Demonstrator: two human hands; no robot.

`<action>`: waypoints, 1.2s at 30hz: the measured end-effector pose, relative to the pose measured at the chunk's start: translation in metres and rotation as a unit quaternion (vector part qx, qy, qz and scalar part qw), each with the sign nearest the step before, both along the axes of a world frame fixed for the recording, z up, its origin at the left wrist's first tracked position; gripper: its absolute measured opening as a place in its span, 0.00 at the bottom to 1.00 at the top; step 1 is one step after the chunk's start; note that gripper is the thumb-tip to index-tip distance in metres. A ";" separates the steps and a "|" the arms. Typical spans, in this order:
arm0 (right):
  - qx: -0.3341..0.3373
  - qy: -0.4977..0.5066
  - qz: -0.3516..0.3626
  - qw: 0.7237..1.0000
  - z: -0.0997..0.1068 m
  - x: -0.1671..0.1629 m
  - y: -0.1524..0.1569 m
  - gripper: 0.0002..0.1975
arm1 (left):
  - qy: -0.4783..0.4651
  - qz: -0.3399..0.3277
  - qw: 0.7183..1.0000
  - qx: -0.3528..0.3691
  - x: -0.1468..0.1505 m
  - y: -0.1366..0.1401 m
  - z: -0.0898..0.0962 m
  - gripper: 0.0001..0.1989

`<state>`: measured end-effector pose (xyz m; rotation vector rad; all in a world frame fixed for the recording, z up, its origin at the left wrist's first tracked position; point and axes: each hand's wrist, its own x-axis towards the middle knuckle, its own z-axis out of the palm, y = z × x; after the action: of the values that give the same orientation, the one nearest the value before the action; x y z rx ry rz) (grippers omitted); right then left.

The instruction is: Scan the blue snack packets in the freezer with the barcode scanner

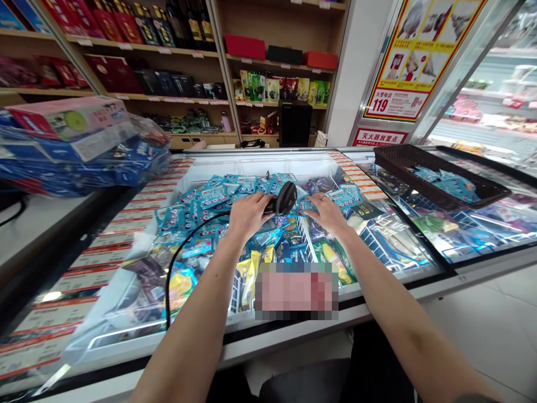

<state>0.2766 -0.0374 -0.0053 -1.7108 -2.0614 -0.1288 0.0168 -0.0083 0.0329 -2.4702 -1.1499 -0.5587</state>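
- So, left hand [250, 212] has its fingers wrapped round the black scanner [286, 198], our landmark.
- Right hand [328, 214] just right of scanner; fingers spread, tips at a blue packet [301, 206]. Pinched or only touched: can't tell.
- Packet pile [205, 204] mostly left of and behind scanner, on the freezer [461, 277] glass. Loose, overlapping, probably slick; a nudge could start a slide.
- Cord [169, 280] runs left from scanner, then toward the person. Could snag or drag packets if the scanner is pulled sharply.
- Scanner head close to right fingertips: could bump them or shade the packet's print.
- Glare off glass and shiny wrappers, plus packets lying over each other, might spoil a read or get the wrong one caught.
- More packets sit in the brown tray [390, 162], well right of scanner. Mixing the two lots seems possible, causing a miscount.
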 end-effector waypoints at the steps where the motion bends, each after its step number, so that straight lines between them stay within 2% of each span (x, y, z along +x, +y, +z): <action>1: -0.017 0.000 0.015 1.000 0.000 0.000 0.001 0.24 | 0.000 -0.001 1.000 -0.001 0.000 0.000 0.000 0.18; 4: -0.064 0.005 0.034 0.997 0.004 0.000 0.001 0.26 | -0.004 -0.005 1.000 -0.006 0.001 0.000 0.000 0.18; 6: -0.071 0.022 -0.004 0.997 0.007 -0.001 0.000 0.29 | -0.007 -0.007 1.000 -0.007 0.002 0.000 0.000 0.18; 10: -0.021 0.092 -0.101 0.990 0.014 0.002 -0.001 0.35 | -0.005 -0.021 1.000 -0.009 0.004 -0.001 0.000 0.18; 14: 0.038 0.210 -0.170 0.962 0.015 0.015 -0.002 0.30 | 0.004 -0.030 1.000 -0.008 0.005 -0.001 0.000 0.19; 18: 0.055 0.371 -0.169 0.912 0.008 0.026 0.002 0.24 | 0.007 -0.035 0.999 -0.008 0.006 0.000 0.000 0.18; 23: 0.023 0.589 -0.123 0.798 0.000 0.029 0.006 0.20 | 0.008 -0.040 0.999 -0.010 0.005 0.000 0.000 0.19; 26: 0.028 0.648 -0.077 0.757 -0.002 0.030 0.007 0.20 | 0.016 -0.047 0.999 -0.002 0.005 0.000 0.000 0.19; 29: 0.024 0.654 -0.056 0.754 -0.006 0.030 0.007 0.20 | 0.021 -0.054 0.998 -0.002 0.004 0.000 -0.001 0.20; 36: 0.018 0.643 -0.075 0.762 -0.015 0.029 0.015 0.15 | 0.026 -0.058 0.998 -0.007 0.004 0.000 -0.002 0.20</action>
<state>0.3053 -0.0223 -0.0207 -1.2564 -0.8519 0.7533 0.0211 -0.0085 0.0304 -2.5598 -0.9973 -0.5162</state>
